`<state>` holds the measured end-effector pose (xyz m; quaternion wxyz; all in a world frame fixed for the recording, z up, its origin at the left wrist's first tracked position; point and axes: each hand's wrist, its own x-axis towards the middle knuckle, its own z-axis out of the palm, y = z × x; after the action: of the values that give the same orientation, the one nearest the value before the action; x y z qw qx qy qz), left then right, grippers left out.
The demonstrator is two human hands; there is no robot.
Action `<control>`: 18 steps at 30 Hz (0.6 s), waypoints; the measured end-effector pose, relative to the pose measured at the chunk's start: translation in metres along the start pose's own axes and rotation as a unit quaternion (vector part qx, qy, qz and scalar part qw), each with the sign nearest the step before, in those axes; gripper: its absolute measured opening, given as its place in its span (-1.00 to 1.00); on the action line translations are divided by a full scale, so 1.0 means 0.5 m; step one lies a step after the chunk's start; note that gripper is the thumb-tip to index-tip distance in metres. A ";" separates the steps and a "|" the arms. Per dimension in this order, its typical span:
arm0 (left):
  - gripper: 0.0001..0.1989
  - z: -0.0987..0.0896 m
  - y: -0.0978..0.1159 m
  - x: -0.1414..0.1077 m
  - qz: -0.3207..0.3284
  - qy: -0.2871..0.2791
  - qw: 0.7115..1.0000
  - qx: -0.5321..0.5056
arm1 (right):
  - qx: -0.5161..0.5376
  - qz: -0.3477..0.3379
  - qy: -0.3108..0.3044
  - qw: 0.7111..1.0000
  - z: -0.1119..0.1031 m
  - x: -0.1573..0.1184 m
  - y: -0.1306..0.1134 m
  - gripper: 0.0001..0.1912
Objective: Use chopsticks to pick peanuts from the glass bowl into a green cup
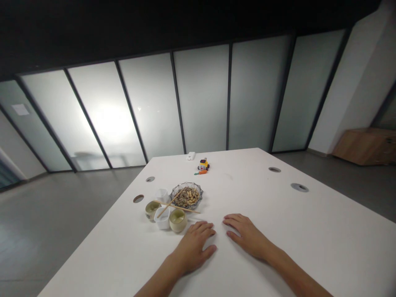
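Observation:
My left hand [195,246] rests on the white table [256,194], fingers stretched out and holding nothing. Across a small gap, my right hand [247,236] also lies open on the tabletop. Closest to the left hand is a yellowish-green cup [177,225]. Beside it stand a white plastic container [162,224] and a second greenish cup [150,213]. Another whitish translucent container [162,194] is behind them. A scalloped glass bowl [201,197] holds peanuts and seeds [188,197]. Two crossed chopsticks [182,208] lie over the containers and the bowl.
Farther back are a yellow toy vehicle [203,164], an orange screwdriver-like piece [201,172] and a white box-shaped object [191,156]. Round cable holes, one of them the grey grommet [299,187], pierce both sides of the table. A wooden cabinet [361,146] stands at far right.

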<state>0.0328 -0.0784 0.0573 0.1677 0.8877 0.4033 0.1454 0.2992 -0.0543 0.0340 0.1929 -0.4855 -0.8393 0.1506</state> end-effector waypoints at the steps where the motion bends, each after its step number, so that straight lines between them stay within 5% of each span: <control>1: -0.57 0.000 0.000 0.000 0.000 0.000 1.000 0.000 | -0.001 0.001 -0.002 1.000 -0.001 0.000 -0.001 -0.55; 10: -0.72 0.004 0.001 0.001 0.028 0.051 0.998 0.000 | 0.001 0.001 -0.004 1.000 0.000 0.001 0.002 -0.56; 14: -0.81 -0.024 -0.006 0.002 0.039 0.202 0.979 0.004 | 0.004 -0.002 0.000 1.000 0.002 -0.002 0.007 -0.56; 18: -0.83 -0.086 -0.045 -0.011 -0.011 0.384 0.920 0.080 | 0.012 -0.003 0.000 1.000 -0.002 -0.003 0.005 -0.55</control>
<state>-0.0027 -0.0609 0.0862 -0.0696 0.7696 0.4571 0.4404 0.3023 -0.0546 0.0335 0.1989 -0.4807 -0.8390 0.1597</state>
